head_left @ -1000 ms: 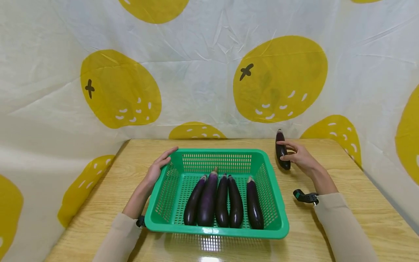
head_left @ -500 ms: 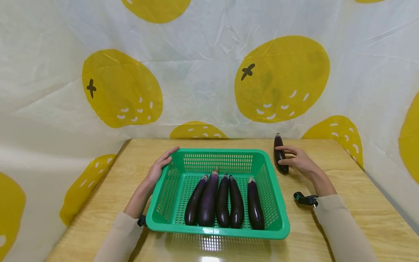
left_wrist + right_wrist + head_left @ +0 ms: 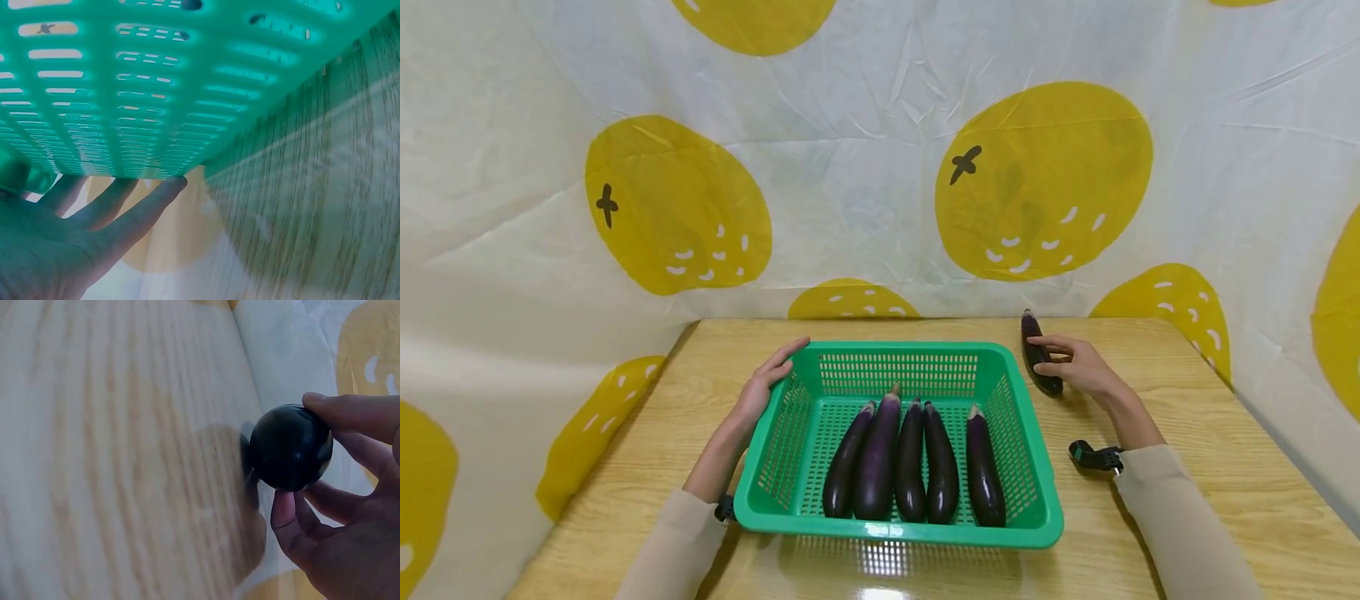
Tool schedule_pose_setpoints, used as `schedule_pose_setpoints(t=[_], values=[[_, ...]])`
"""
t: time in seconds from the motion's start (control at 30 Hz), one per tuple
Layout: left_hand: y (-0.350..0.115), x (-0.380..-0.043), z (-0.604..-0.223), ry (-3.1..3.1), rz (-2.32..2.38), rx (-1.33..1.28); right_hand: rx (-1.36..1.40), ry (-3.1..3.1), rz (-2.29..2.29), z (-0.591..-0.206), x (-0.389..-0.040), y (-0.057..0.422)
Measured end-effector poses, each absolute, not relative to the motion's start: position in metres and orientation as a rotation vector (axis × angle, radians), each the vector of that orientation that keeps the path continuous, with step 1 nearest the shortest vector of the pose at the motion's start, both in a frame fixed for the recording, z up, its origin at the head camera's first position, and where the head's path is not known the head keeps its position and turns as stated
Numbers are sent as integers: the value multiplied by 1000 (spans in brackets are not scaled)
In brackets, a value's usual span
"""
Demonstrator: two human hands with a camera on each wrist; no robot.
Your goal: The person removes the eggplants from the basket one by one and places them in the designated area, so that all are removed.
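My right hand (image 3: pixel 1088 368) grips a dark purple eggplant (image 3: pixel 1030 327) between thumb and fingers, just beyond the right side of a green plastic basket (image 3: pixel 1037 467). In the right wrist view the round glossy end of that eggplant (image 3: pixel 290 449) faces the camera, close beside the tabletop. My left hand (image 3: pixel 762 387) rests against the basket's far left corner, its fingers straight along the rim. Seen from the left wrist, spread fingers (image 3: pixel 134 219) touch the slotted wall (image 3: pixel 150 134) from outside. Several eggplants (image 3: pixel 874 467) lie side by side inside the basket, stems pointing away.
The basket stands on a light wood-grain table (image 3: pixel 1157 375). A pale cloth (image 3: pixel 857 192) printed with big yellow fruit hangs behind the table and along the left side. Both wrists carry black straps with a mount (image 3: pixel 1093 457).
My right hand has shifted slightly left with the eggplant, whose stem end has swung left and lowered. The left hand and the basket have stayed in place.
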State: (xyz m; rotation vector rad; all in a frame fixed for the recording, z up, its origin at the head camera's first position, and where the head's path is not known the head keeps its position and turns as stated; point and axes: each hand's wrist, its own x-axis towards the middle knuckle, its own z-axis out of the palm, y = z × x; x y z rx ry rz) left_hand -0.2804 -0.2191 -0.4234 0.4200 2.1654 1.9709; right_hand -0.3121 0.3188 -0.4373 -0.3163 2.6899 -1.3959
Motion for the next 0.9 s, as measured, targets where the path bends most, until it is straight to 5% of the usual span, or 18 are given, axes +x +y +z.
schedule_pose_setpoints(t=[0.9], values=[[-219,-279,-424,2173,1977,436,-315,2654,-1435,-436,-311,319]])
